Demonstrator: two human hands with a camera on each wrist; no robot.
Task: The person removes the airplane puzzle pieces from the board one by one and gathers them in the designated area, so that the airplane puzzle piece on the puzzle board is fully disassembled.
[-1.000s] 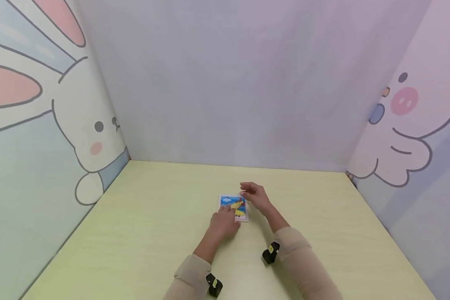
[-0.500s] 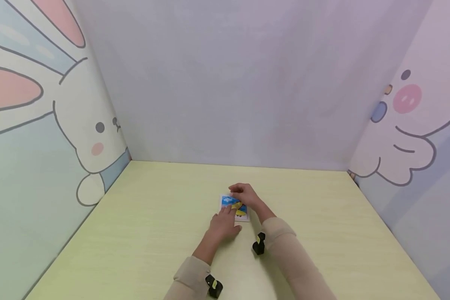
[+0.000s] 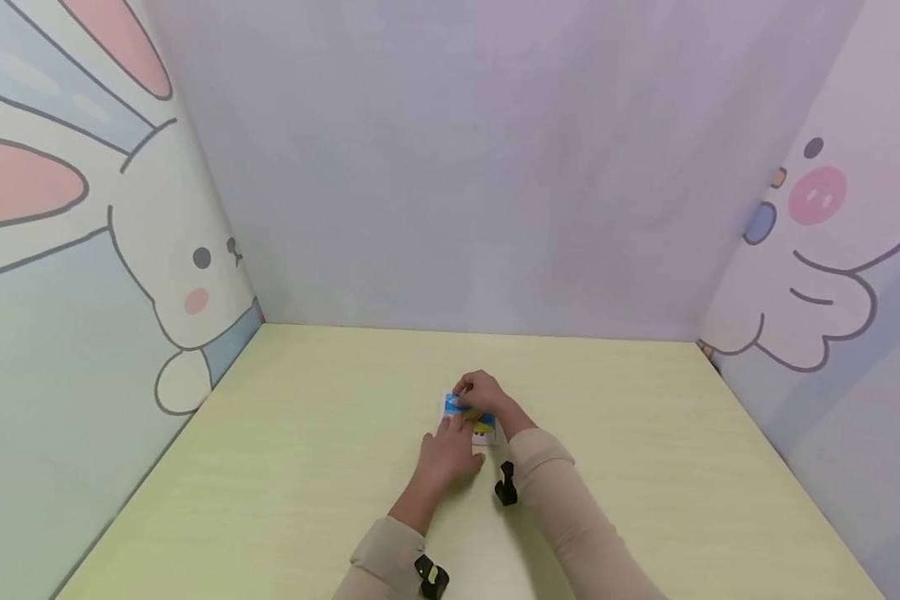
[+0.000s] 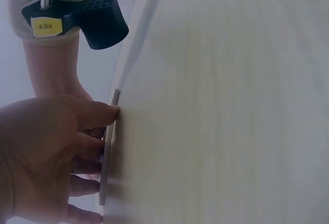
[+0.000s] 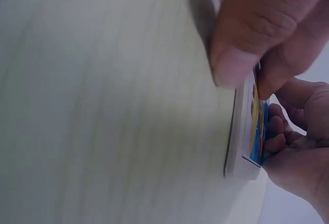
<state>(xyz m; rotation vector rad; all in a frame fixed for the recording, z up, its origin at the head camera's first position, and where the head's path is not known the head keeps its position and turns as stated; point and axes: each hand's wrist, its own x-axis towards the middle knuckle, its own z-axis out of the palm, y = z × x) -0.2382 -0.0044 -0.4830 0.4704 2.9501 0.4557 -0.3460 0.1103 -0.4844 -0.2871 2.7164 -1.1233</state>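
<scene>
Resting parted fingers on the near left of the picture board [image 3: 484, 427] on the table [image 3: 270, 467], the left hand [image 3: 448, 454] shares it with the right hand [image 3: 485, 393], bent over the far side, whose grip I cannot tell, and any uneven push there could skew it.

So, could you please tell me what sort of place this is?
Probably a booth arranged for recording handwork: a pale yellow table, cartoon-printed walls on both sides, and black wrist-worn devices.
</scene>
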